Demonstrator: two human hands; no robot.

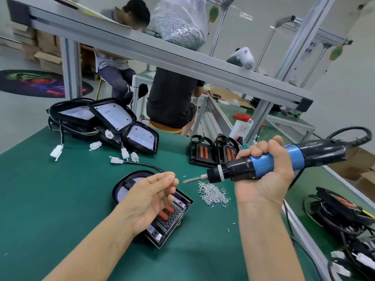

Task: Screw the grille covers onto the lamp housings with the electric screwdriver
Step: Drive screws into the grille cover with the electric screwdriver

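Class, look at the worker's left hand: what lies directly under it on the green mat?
Under the left hand lies a black lamp housing with its grille cover and orange lenses showing. The hand hides the housing's middle.

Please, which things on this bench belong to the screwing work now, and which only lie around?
In use:
- electric screwdriver, gripped by the right hand
- small screw, pinched by the left hand
- lamp housing with grille cover under that hand
- loose screw pile

Lying about:
- stacked housings with white connectors
- bag of screws on the shelf
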